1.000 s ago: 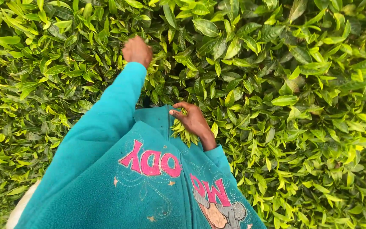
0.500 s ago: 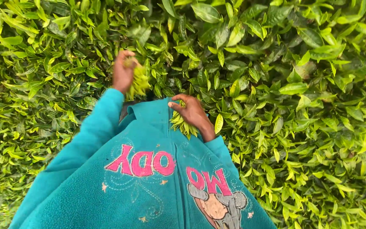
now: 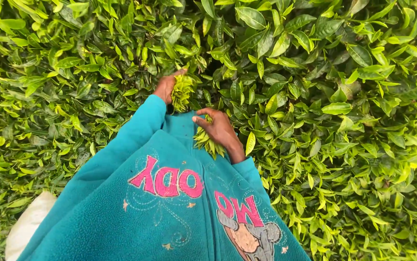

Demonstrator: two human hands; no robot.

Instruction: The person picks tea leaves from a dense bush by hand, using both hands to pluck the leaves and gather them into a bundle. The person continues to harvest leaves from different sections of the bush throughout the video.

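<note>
Head view, looking straight down. Person in a teal fleece top point(image 3: 160, 212) with pink lettering and a stitched cartoon figure stands against a dense green tea bush point(image 3: 324, 96) that fills nearly the whole frame.

Left hand point(image 3: 166, 87): raised to the bush top just ahead of the chest, fingers closed around a bunch of plucked leaves point(image 3: 183, 92). The bunch is pale yellow-green and stands up out of the fist, touching the bush foliage around it.

Right hand point(image 3: 220, 131): close to the body, just beside and below the left, palm turned inward. Fingers curled shut on a second bunch of plucked leaves point(image 3: 209, 142), whose tips hang down against the teal fabric. Thumb points toward the left hand. The two hands are near each other but not touching.

Lower left corner: a white rounded object point(image 3: 27, 227), partly hidden behind the sleeve; cannot tell what it is.

Handling, judged: the plucked leaves look light, soft and limp, loosely stacked, easily bruised or crushed if squeezed, and prone to slipping out singly. Best held as they are now, gathered at the stem ends in a loose fist with the blades left free. The unpicked shoots on the bush look tender at the tips and stiffer lower down.
</note>
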